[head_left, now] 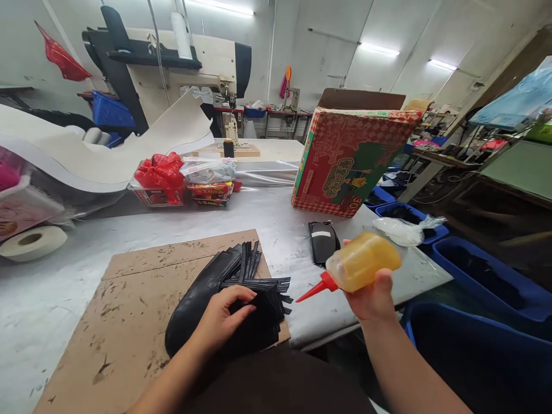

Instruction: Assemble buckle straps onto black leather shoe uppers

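In my right hand is a clear squeeze bottle of yellow liquid, tilted so its red pointed nozzle aims down and left. The nozzle's tip is just right of a pile of black leather-like strips. My left hand rests at the pile, thumb and forefinger closed on a black leather-like piece; its other fingers are partly hidden. A larger rounded black piece lies beside that hand. Under these is a stained cardboard sheet.
Behind stand a red printed carton, bagged packages and a sewing machine. A small black item lies beyond the bottle. Blue bins line the right side. A tape roll sits at left.
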{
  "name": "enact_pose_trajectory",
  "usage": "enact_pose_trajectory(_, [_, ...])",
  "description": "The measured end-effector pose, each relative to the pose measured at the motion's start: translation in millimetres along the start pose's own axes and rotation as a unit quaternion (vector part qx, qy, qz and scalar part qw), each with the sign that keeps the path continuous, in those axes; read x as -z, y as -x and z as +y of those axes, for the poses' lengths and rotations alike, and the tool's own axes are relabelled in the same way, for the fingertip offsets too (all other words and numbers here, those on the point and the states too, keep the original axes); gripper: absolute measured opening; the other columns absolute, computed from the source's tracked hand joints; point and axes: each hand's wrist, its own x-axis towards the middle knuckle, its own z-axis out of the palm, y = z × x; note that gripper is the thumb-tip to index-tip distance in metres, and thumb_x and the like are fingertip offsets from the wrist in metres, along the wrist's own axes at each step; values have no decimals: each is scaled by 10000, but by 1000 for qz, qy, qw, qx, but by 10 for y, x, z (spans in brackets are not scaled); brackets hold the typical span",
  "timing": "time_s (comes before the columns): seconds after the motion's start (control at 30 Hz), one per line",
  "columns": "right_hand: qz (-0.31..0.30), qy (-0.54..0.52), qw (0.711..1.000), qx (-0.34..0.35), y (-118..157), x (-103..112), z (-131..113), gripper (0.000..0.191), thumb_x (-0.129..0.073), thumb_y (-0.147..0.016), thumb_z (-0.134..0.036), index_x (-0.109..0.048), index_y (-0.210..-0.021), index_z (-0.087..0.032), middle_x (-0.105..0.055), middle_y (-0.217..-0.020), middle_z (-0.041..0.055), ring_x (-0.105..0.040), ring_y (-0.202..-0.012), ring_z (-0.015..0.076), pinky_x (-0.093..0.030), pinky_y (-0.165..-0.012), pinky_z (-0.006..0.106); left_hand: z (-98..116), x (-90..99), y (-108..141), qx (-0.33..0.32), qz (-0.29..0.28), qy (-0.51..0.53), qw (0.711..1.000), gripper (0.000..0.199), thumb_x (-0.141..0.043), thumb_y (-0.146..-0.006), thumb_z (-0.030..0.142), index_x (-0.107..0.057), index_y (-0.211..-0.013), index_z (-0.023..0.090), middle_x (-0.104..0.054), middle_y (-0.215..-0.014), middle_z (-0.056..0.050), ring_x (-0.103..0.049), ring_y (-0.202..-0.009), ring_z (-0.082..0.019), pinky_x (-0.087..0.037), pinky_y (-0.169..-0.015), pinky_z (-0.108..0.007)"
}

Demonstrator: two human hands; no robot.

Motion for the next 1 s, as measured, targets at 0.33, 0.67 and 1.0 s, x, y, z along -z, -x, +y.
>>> enact_pose_trajectory(0.33, [-108, 96, 989, 4, -120, 118, -7, 478, -771, -582, -478, -580, -942, -228, -631, -805, 21, -624, -750, 221, -544, -696, 406, 181, 130, -117, 39, -86, -53, 994, 189, -588, -723, 321, -655, -855, 204, -689, -814, -24, -597, -771, -221, -419, -690, -279])
enact_pose_trajectory(0.67, [-129, 117, 985, -16, -141, 180, 11, 616, -806, -568, -420, -519, -1086, -249, -593, -874, 10, -605, -802, 208, -552, -720, 394, 155, 51, -242, 40, -173, -99, 979, 139, -523, -746, 298, -578, -809, 187, -633, -804, -22, -568, -769, -212, -398, -683, -285])
enact_pose_trajectory(1.0, [-128, 110, 985, -43, -123, 58, -62, 608, -833, -513, -424, -563, -1028, -248, -580, -783, -3, -588, -719, 190, -540, -594, 306, 20, 13, -300, 70, -202, -66, 975, 219, -499, -732, 365, -539, -852, 187, -578, -769, -11, -516, -745, -201, -382, -698, -309])
